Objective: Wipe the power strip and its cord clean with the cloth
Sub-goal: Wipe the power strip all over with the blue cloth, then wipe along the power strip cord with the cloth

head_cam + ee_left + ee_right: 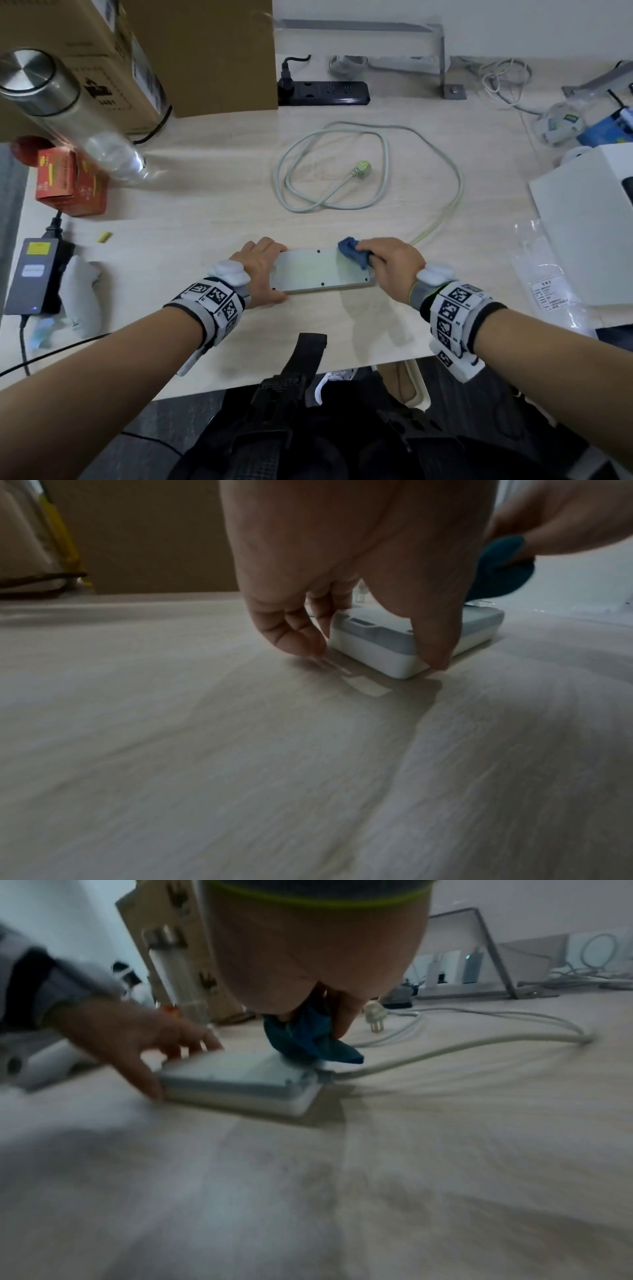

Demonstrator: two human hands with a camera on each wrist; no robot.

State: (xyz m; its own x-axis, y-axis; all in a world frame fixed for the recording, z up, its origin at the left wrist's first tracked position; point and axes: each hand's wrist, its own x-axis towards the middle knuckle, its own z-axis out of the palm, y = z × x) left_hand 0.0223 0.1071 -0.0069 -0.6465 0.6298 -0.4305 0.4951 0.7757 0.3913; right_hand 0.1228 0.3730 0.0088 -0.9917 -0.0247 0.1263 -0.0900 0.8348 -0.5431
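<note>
Cloth [354, 253] bunched in right hand [394, 265]; left hand [262, 270] grips power strip [318, 272]; labels unreadable.

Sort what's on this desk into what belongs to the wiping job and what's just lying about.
Part of the job:
- white power strip, underside up, left hand steadying its end
- its cord, looped, with plug
- blue cloth in the right hand

Lying about:
- black power strip
- steel bottle
- cardboard boxes
- red carton
- laptop charger
</note>
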